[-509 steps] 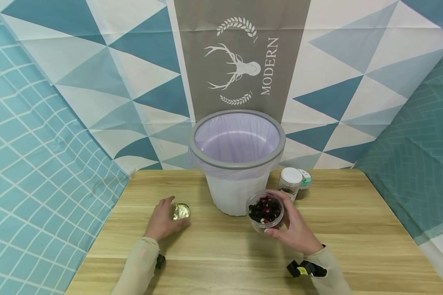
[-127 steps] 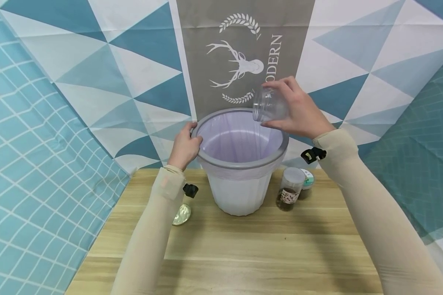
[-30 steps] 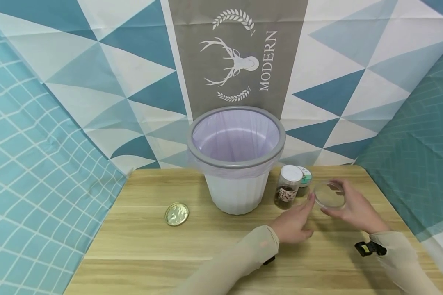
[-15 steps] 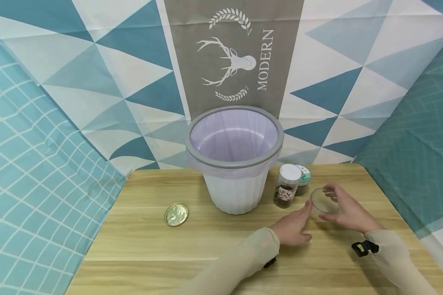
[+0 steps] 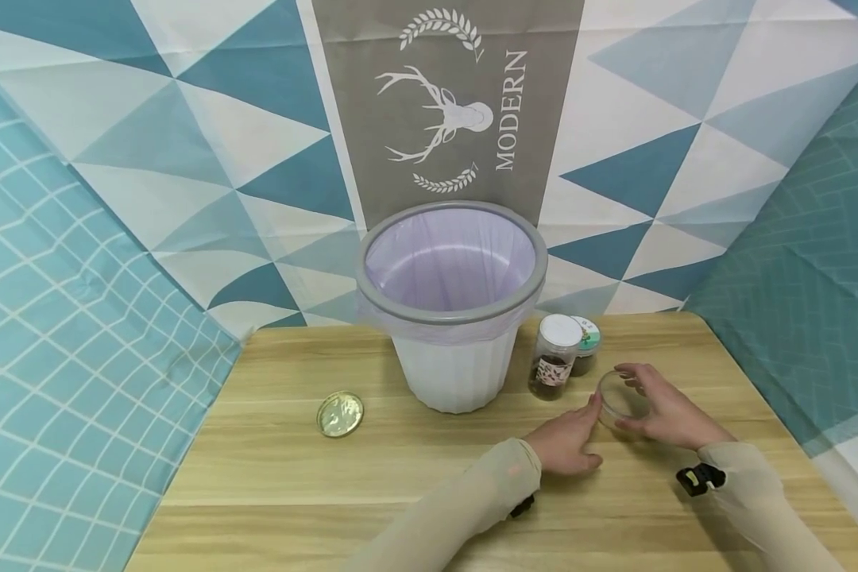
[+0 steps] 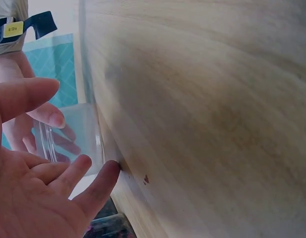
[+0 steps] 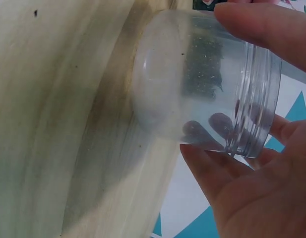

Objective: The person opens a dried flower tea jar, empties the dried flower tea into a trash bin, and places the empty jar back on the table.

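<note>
While the right hand (image 5: 668, 413) grasps one open-topped clear plastic jar (image 7: 162, 74) on or just above the right part of the counter (image 5: 400, 477), the left hand (image 5: 563, 443) is released, fingers extended beside it. Lidded jars, two: one white-lidded jar (image 5: 552, 369); one shorter green-and-white-lidded jar (image 5: 589, 338), behind. Gold-coloured lid (image 5: 340, 415), one, lying left. Lined waste bin (image 5: 454, 373), one, upright, between lid and lidded jars.

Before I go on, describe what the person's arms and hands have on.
Left hand and right hand are bare, below long pale beige sleeves. A black device shows at the left cuff; the right cuff carries a black mount with a yellow label.
</note>
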A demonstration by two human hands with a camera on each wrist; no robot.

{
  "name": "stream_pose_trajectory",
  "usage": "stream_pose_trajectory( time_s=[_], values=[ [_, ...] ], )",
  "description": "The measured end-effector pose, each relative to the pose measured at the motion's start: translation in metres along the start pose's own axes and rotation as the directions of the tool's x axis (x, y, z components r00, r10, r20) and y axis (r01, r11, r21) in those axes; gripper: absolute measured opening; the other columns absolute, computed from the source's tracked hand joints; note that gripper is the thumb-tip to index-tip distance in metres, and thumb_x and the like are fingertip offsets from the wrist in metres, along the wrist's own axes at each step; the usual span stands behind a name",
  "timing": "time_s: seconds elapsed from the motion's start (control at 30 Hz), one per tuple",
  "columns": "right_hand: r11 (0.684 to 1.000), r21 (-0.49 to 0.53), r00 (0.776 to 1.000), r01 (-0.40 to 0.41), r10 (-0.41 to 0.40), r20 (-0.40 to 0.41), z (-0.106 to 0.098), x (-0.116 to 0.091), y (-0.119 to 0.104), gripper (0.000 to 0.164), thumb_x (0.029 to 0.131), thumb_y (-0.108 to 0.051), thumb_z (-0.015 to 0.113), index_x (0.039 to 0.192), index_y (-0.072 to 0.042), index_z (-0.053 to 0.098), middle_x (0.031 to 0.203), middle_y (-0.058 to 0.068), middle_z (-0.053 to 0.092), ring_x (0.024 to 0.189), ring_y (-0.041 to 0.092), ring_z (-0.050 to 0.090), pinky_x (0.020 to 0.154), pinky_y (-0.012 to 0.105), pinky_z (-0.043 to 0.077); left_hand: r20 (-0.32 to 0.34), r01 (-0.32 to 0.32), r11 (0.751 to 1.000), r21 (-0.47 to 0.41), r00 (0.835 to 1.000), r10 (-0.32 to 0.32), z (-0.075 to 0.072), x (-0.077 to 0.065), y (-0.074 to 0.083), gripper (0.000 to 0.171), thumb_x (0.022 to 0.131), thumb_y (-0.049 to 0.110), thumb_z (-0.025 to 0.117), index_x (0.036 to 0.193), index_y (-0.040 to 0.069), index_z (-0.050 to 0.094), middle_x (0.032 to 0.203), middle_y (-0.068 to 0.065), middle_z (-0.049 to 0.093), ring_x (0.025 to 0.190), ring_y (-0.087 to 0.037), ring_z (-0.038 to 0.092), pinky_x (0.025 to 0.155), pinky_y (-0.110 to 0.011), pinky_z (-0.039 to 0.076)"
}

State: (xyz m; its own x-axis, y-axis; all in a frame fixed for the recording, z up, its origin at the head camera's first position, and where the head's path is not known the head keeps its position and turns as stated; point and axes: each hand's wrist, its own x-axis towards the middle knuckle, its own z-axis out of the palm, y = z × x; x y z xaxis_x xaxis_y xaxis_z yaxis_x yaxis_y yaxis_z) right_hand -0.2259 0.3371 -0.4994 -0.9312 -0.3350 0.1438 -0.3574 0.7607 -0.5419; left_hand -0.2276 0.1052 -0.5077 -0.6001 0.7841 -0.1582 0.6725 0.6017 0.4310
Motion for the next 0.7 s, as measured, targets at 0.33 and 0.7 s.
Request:
stream_pose_trajectory(
  time_s=[0.33, 0.7],
  values=[
    [0.997, 0.019, 0.996, -0.070, 0.069, 0.061, 0.000, 0.002, 0.001, 0.091, 0.082, -0.024, 0.088, 0.150, 0.006, 0.036, 0.145, 0.033, 0.044, 0.126, 0.058, 0.052, 0.098, 0.072, 0.047, 0.014, 0.026, 1.000, -0.008, 1.000, -0.026, -0.003, 0.000, 0.002, 0.095, 0.101, 0.034, 0.065, 0.166, 0.006, 0.001, 0.174, -0.005, 0.009, 0.157, -0.010, 0.020, 0.123, -0.016, 0.019],
    [0.998, -0.037, 0.998, -0.060, 0.059, -0.027, -0.027, 0.004, -0.020, 0.098, 0.090, -0.044, 0.080, 0.163, -0.006, 0.026, 0.155, 0.030, 0.040, 0.135, 0.055, 0.043, 0.098, 0.074, 0.041, -0.525, -0.089, 0.978, 0.190, 0.832, 0.178, -0.005, -0.012, -0.010, 0.041, 0.095, 0.013, 0.068, 0.136, 0.018, 0.064, 0.129, 0.006, 0.067, 0.122, -0.009, 0.060, 0.106, -0.019, 0.045]
  ],
)
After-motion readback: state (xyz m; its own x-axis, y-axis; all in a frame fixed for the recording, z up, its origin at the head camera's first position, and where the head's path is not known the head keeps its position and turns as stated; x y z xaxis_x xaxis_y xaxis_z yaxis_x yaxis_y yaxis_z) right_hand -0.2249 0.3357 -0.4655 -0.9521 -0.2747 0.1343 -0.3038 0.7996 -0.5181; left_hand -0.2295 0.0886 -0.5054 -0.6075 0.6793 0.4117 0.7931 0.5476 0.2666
